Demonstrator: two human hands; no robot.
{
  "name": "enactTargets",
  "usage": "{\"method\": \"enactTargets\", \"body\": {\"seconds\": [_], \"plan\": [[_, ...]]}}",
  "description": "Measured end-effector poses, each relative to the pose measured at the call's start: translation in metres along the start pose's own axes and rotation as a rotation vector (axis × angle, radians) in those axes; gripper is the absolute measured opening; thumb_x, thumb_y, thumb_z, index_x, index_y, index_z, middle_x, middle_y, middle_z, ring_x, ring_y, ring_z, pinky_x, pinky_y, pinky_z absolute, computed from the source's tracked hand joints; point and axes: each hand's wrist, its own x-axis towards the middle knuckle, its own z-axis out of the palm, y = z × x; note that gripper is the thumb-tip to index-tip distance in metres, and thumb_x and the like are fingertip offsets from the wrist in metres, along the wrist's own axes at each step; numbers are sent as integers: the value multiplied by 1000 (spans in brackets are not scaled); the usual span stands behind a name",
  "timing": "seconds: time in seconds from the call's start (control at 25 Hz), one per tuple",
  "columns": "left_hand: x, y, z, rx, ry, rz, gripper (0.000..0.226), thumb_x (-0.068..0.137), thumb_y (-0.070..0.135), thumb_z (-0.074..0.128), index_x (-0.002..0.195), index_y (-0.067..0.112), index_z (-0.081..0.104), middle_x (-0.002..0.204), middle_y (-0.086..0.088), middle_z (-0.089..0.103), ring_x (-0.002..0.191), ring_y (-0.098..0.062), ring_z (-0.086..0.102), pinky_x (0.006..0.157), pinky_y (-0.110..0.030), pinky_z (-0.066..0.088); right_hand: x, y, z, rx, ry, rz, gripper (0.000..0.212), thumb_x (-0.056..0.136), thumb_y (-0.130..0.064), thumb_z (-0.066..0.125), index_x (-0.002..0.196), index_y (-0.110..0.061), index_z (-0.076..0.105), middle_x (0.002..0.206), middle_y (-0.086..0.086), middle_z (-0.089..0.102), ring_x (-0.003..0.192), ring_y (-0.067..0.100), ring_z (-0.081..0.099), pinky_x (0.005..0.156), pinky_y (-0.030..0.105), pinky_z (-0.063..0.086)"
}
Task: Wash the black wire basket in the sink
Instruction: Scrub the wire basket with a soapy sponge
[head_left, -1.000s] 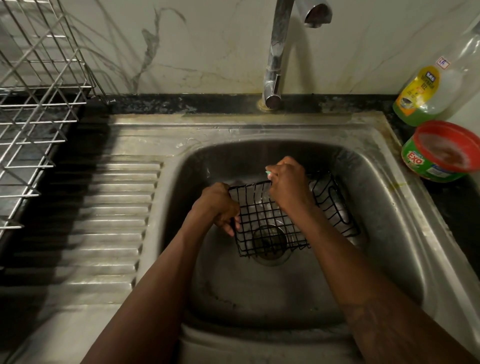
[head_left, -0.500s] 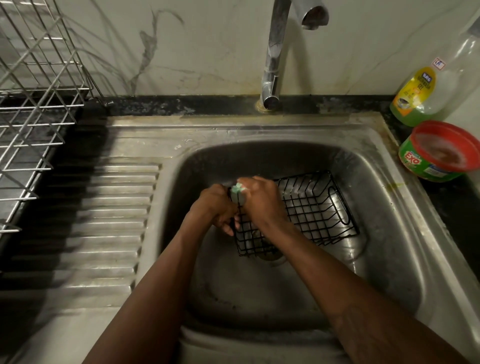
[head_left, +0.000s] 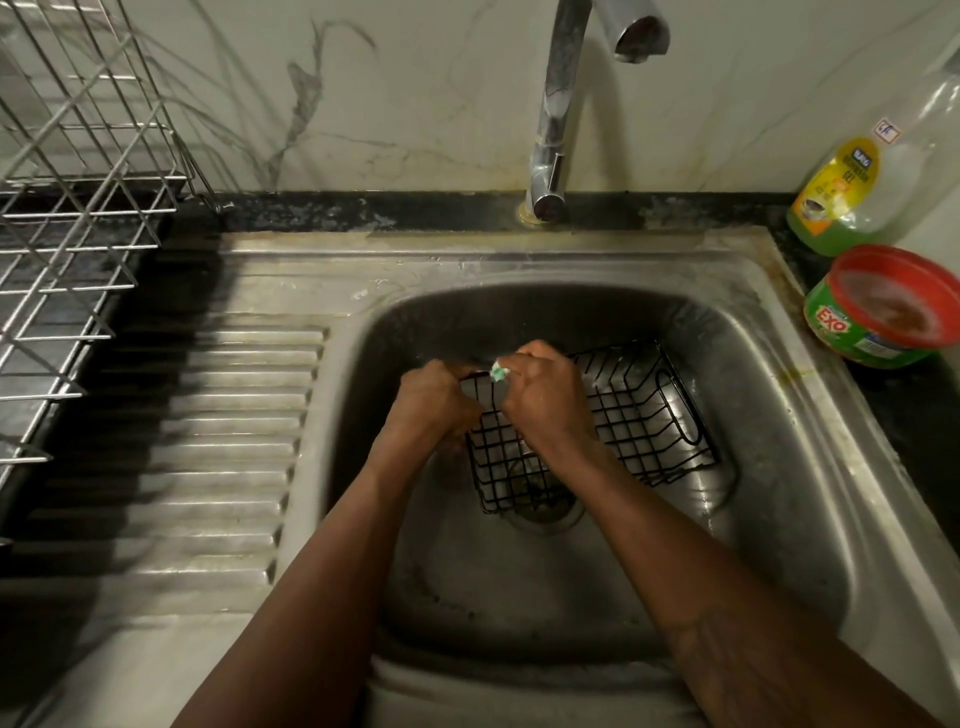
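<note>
1. The black wire basket (head_left: 613, 426) sits in the bowl of the stainless steel sink (head_left: 769, 467), tilted, its lower corner over the round drain (head_left: 540, 499).
2. The left hand (head_left: 434, 405) has its fingers curled tight on the basket's left rim, steadying it.
3. The right hand (head_left: 545, 400) is closed around a small green and white scrub pad (head_left: 500, 371), of which only a scrap shows, and presses it on the top edge of the basket just beside the left hand.
4. I judge the step in hand to be scrubbing: the pad is on the wire and no water can be seen falling from the chrome tap (head_left: 566, 104) behind the basket.
5. Right of the basket, on the dark worktop (head_left: 914, 405), stand a round green tub with a red lid (head_left: 883, 306) and a clear bottle of green dishwash gel (head_left: 852, 192).
6. Left of the basket, beyond the ribbed draining board, is a steel wire dish rack (head_left: 78, 208).
7. The next move probably calls for working the pad along the remaining wires, turning the basket with the left hand to reach the right wall and underside, then rinsing under the tap.
</note>
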Motion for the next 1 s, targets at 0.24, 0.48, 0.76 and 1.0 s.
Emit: {"method": "enactTargets", "body": {"seconds": [0.24,0.48,0.76,1.0], "plan": [[7,-8,0,86,116,53,36,84,10,68,117,23,73,81,6,52,63,-6,49,56,-16,42,8,39,-31,-85,211,378,17,89,-10,71,106,-11,71,107,9,62,85,18,61,66,23,49],[13,-7,7,88,161,107,14,77,23,75,90,25,80,87,5,74,75,-11,68,71,-24,61,8,40,-26,-42,180,379,24,84,-4,75,107,-10,73,104,9,70,92,23,68,69,25,53],[9,-4,11,-12,72,104,14,89,35,73,86,21,74,64,-1,70,45,-9,67,44,-18,53,10,13,-10,328,-64,-98,21,82,4,68,95,-7,80,100,7,77,90,13,71,87,25,58],[8,-1,7,-156,-115,-71,60,94,7,62,148,21,40,80,-18,74,54,-27,73,50,-33,60,12,26,-19,247,263,205,18,97,-4,61,109,-9,73,101,7,72,87,11,66,71,9,49]]}}
